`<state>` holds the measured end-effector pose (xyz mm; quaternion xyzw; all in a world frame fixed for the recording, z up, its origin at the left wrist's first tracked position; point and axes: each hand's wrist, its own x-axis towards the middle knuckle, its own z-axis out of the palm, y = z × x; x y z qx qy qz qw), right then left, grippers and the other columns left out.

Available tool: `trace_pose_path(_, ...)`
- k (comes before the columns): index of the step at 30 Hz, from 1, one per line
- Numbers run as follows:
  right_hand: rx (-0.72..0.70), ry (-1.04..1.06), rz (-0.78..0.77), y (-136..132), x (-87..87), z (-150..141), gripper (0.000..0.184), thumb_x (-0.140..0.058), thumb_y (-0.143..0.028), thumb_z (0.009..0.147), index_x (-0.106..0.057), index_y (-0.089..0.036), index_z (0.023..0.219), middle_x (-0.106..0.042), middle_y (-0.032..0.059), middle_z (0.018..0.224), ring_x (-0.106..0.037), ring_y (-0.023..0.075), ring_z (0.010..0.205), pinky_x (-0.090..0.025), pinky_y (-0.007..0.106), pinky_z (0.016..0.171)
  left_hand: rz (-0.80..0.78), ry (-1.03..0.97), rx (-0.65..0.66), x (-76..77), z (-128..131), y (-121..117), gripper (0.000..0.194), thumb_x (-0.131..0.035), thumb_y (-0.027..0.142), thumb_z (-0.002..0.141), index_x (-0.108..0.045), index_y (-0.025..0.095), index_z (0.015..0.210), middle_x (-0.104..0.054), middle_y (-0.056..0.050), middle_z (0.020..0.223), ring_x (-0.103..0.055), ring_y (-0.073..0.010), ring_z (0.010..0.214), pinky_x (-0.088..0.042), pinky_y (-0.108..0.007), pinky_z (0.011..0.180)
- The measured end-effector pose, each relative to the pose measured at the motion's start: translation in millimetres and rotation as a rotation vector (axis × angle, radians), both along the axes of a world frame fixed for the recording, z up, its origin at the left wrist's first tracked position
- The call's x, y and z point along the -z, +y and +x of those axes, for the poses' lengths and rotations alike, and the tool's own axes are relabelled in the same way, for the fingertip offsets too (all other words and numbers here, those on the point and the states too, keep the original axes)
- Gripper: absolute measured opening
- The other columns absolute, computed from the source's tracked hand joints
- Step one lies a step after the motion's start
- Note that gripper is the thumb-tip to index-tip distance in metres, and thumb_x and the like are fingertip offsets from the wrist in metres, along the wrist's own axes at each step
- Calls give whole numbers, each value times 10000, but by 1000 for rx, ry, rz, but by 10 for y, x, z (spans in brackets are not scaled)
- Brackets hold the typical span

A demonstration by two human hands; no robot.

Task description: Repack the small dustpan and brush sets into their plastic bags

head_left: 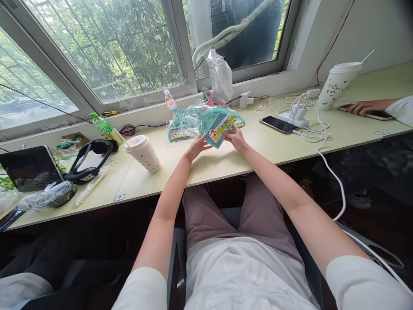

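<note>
A packaged teal mini dustpan-and-brush set (209,119), with a yellow and white printed label, is held tilted just above the table's front half. My left hand (196,147) grips its lower left edge. On its lower right, by the label, my right hand (237,139) is closed on the same set. Another teal set (181,128) in clear wrap lies just left of it on the table. Behind the held set a pink dustpan-like piece (213,99) and more teal packaging show, partly hidden.
A paper cup (143,153), green bottle (103,127), headphones (90,161) and a tablet (30,168) stand left. To the right are a phone (278,125), a white power strip (293,118) with cables, a large cup (337,86) and another person's hand (368,106).
</note>
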<state>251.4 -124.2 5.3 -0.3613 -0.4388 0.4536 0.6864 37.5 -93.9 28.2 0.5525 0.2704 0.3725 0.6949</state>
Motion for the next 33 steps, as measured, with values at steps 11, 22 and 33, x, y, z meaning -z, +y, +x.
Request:
trace_pose_path(11, -100, -47, -27, -34, -3, 5, 577, -919, -270, 593, -584, -243, 1061, -780, 33, 989, -742, 286, 1044, -614, 541, 992, -18, -143, -245, -53, -49, 31, 292, -638, 385, 935, -708, 214, 1161, -748, -60, 1197, -659, -235, 1235, -533, -374, 1060)
trace_pose_path(22, -65, -20, 3, -38, -1, 19, 537, -912, -280, 615, -558, -253, 1019, -778, 30, 985, -735, 286, 1086, -604, 533, 1018, 46, -47, 19, -1, -25, -31, 427, -691, 433, 906, -672, 247, 1291, -716, -87, 1297, -649, -287, 1256, -507, -475, 1099)
trace_pose_path(33, -62, -76, 16, -65, -23, -32, 579, -910, -332, 589, -581, -257, 1059, -771, 18, 949, -734, 287, 1051, -604, 562, 1000, 49, 78, -5, 49, -18, 10, 484, -711, 437, 873, -673, 196, 1292, -717, -123, 1296, -667, -298, 1225, -523, -454, 1068)
